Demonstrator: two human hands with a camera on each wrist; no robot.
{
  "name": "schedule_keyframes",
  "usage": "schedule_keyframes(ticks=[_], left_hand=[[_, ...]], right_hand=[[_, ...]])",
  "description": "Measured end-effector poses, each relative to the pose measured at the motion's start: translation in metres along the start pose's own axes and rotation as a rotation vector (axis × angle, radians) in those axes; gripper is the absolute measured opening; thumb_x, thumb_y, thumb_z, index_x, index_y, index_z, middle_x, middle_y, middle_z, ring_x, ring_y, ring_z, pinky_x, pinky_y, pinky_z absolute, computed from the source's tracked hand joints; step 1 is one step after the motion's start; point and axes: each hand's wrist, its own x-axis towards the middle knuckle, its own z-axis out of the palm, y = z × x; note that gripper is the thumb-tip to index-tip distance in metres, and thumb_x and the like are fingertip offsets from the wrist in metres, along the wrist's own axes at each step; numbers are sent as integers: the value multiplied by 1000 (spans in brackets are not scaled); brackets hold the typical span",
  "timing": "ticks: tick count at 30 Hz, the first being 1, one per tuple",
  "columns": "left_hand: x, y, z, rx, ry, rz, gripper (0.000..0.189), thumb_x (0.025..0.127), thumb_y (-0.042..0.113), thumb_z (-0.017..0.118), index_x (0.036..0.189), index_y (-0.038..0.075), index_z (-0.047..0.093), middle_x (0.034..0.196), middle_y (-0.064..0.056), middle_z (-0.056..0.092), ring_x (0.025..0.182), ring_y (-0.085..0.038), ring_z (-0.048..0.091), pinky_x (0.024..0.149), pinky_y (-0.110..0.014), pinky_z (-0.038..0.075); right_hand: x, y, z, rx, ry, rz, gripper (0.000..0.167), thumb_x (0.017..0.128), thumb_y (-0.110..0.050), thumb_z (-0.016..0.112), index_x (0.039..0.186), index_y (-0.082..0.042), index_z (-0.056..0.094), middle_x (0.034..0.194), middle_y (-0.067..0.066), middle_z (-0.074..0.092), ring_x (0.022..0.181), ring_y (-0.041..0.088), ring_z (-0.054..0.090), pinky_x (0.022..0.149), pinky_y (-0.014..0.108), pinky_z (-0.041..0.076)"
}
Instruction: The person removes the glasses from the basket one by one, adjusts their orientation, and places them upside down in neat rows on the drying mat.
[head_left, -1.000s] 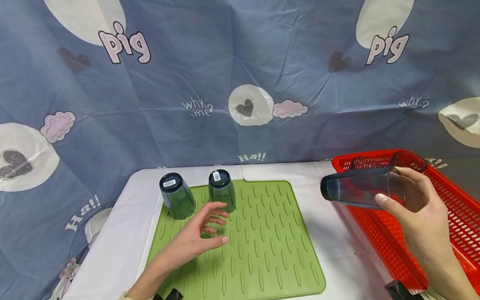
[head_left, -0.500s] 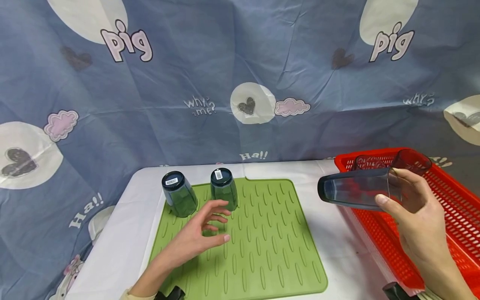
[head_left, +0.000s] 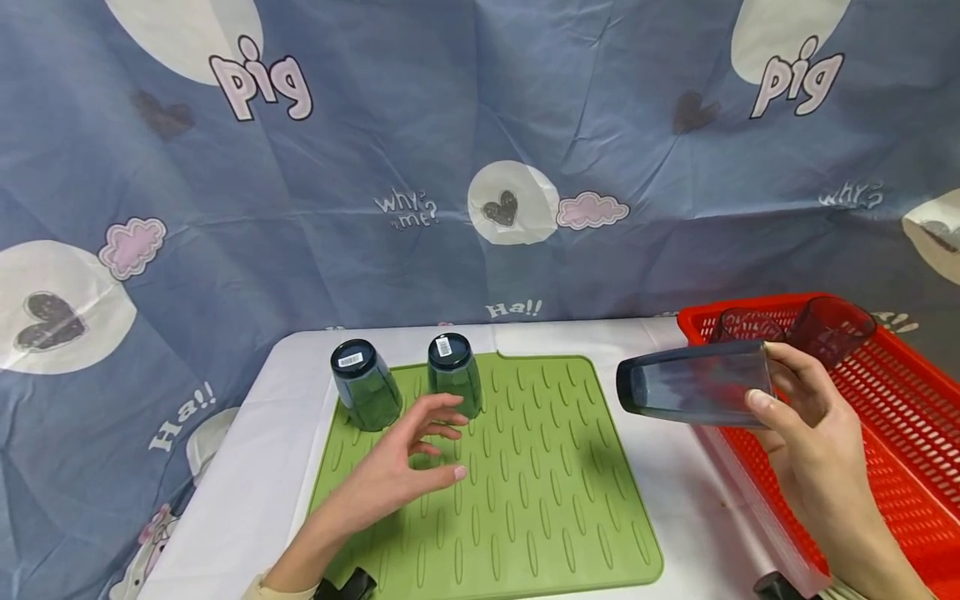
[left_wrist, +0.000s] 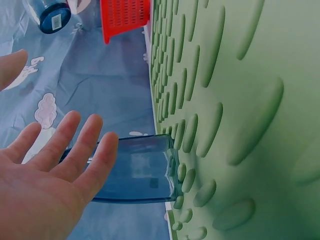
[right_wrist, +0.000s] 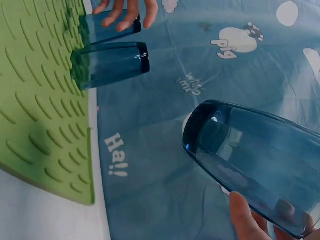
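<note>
A dark-blue transparent glass tumbler (head_left: 693,383) hung nearly sideways in the air, base leftward, beside the red perforated plastic basket (head_left: 900,408). The right hand (head_left: 817,454) held it near the rim, thumb opposite fingers. Two upturned blue-tinted glass tumblers (head_left: 375,396) stood on the green ridged rectangular mat (head_left: 540,483); near them hovered the left hand (head_left: 401,475), fingers loosely spread. Two transparent glasses (head_left: 832,329) occupied the basket's far end.

The tumblers (head_left: 686,385) look like smooth, glossy, see-through glass, with paper-like labels (head_left: 350,359). The mat (head_left: 555,508) seems rubbery and matt, rough with raised ridges. The basket (head_left: 911,408) is perforated plastic; the curtain (head_left: 375,275), creased matt cloth; the bench (head_left: 251,450), cloth-covered.
</note>
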Motion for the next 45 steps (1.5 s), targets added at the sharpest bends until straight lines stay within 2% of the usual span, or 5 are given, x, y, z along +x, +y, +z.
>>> schedule_keyframes(ticks=[7,19,25,35,45], left_hand=[[3,1,5,4,3,5,69,83,19,80,140,31,42,132,3,55,123,-29,50,101,-58,39],[2,10,16,38,79,9,62,83,21,81,135,31,50,131,8,56,126,-20,48,103,-51,41],[0,9,19,7,63,21,68,80,21,83,138,30,47,133,5,54,125,-21,48,102,-51,42],[-3,11,21,-113,2,28,66,84,15,79,140,26,45,141,2,49,134,-23,41,107,-49,38],[-4,16,28,-122,-15,25,67,83,14,79,140,26,45,140,2,50,132,-21,43,107,-53,36]], right_hand=[[-3,5,5,9,-18,25,47,95,16,40,140,1,41,123,11,58,101,17,64,84,30,56],[-6,16,18,13,-8,77,43,96,10,42,137,-2,47,118,9,63,97,17,65,83,30,57],[-8,25,24,59,20,68,43,94,10,43,135,-2,51,117,11,63,96,20,64,83,31,57],[-16,35,29,69,-37,116,45,94,8,44,135,-7,51,120,9,61,98,18,63,82,30,57],[-20,40,35,101,-55,120,45,94,7,45,136,-6,50,124,9,59,102,19,63,83,31,56]])
